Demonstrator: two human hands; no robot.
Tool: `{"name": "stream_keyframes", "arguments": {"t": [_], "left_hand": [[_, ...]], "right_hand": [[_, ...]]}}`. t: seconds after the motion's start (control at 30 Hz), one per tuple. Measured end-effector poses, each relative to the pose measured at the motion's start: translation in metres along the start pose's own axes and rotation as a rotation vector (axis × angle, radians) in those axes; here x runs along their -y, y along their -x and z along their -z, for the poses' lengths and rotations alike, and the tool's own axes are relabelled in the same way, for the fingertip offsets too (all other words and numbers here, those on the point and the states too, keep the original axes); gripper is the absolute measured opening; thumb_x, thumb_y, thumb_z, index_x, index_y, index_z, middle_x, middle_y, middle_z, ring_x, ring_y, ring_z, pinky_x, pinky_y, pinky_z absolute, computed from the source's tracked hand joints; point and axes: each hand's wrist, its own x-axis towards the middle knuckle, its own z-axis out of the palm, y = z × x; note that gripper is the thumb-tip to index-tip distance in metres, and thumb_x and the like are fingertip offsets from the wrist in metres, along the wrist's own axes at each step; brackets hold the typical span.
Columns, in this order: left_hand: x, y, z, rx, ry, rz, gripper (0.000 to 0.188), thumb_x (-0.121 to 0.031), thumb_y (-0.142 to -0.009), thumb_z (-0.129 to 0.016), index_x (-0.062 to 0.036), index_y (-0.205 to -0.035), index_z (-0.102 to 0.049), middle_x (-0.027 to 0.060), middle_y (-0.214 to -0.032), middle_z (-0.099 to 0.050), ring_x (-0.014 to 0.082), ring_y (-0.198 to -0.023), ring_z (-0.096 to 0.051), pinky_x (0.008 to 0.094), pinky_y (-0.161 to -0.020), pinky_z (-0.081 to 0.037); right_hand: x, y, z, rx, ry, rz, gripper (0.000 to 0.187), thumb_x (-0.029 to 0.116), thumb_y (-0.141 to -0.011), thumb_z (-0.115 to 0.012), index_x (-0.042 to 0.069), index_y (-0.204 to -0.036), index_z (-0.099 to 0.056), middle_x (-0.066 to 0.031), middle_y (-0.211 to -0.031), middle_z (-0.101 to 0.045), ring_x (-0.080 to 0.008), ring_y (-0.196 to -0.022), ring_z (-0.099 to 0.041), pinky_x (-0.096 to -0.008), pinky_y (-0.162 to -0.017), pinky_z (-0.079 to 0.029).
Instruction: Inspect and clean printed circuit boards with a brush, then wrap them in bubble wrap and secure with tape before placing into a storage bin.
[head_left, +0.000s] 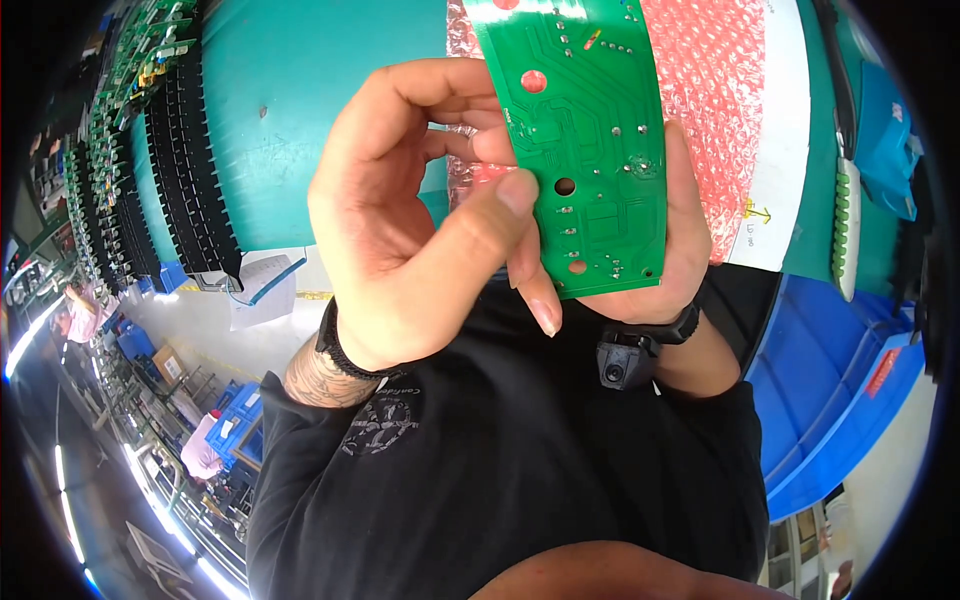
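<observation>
A green circuit board (600,215) is held up in front of me, its face of traces, solder joints and round holes toward me. My left hand (400,235) is closed on its left edge, the thumb pressed near a dark hole and the other fingers curled partly behind. My right hand (688,235) wraps around the board from behind at its right edge and lower end; most of its fingers are hidden. Fingertips show beyond the lower left edge. Under the board's upper part lies pink bubble wrap (715,110), on a white sheet (790,140) with a yellow mark.
A green mat (290,90) covers the bench. Black slotted racks (185,165) and more circuit boards (130,60) line the left. A tool with a ribbed green-and-white handle (846,230) lies right, near a blue item (885,135). A large blue bin (840,400) stands lower right.
</observation>
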Motion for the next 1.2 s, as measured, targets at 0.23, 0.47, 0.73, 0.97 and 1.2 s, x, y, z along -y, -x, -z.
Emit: {"name": "stream_keyframes", "arguments": {"t": [0.23,0.47,0.73,0.97,1.2], "left_hand": [[-0.001,-0.007,-0.012,-0.047,-0.072,0.018,0.04,0.008,-0.092,-0.055,0.0115,-0.131,-0.047,0.0169,-0.114,-0.058,0.0132,-0.05,-0.055,0.0237,-0.041,-0.051],[0.013,-0.005,0.016,-0.005,0.068,0.03,0.04,0.008,-0.086,-0.061,0.0012,-0.125,-0.06,0.0136,-0.114,-0.067,0.0198,-0.109,-0.064,0.0355,-0.095,-0.048],[0.026,0.001,0.001,0.127,-1.06,-0.53,0.04,-0.012,-0.09,-0.067,-0.0031,-0.129,-0.065,0.0148,-0.131,-0.062,0.0331,-0.122,-0.058,0.0482,-0.103,-0.044],[0.022,0.006,-0.003,0.138,-1.143,-0.571,0.043,-0.014,-0.09,-0.07,-0.0064,-0.132,-0.065,0.0131,-0.135,-0.06,0.0331,-0.124,-0.056,0.0481,-0.102,-0.042],[0.027,0.007,0.003,0.145,-1.087,-0.577,0.046,-0.018,-0.091,-0.071,-0.0088,-0.135,-0.063,0.0125,-0.136,-0.06,0.0332,-0.126,-0.055,0.0502,-0.106,-0.042]], "right_hand": [[-0.008,-0.008,0.024,0.293,-0.169,0.095,0.081,0.063,-0.108,-0.018,0.0,-0.158,-0.029,-0.025,-0.151,-0.049,-0.0347,-0.095,-0.07,-0.0408,-0.056,-0.06],[0.007,-0.001,-0.007,-0.038,0.05,-0.03,0.079,0.061,-0.108,-0.017,0.0,-0.157,-0.031,-0.0261,-0.148,-0.051,-0.0341,-0.058,-0.065,-0.0374,-0.046,-0.054],[0.025,0.025,-0.037,-0.17,-0.123,0.026,0.077,0.058,-0.109,-0.024,-0.005,-0.149,-0.043,-0.028,-0.109,-0.067,-0.0309,-0.058,-0.065,-0.0342,-0.044,-0.05],[0.114,0.047,-0.079,-0.358,1.134,-0.057,0.054,0.04,-0.107,-0.052,-0.004,-0.137,-0.056,-0.0209,-0.096,-0.069,-0.026,-0.07,-0.066,-0.0332,-0.062,-0.052],[0.147,-0.005,-0.045,0.072,2.414,0.185,0.055,0.013,-0.085,-0.079,-0.002,-0.134,-0.059,-0.018,-0.123,-0.062,-0.035,-0.116,-0.06,-0.0408,-0.1,-0.048]]}}
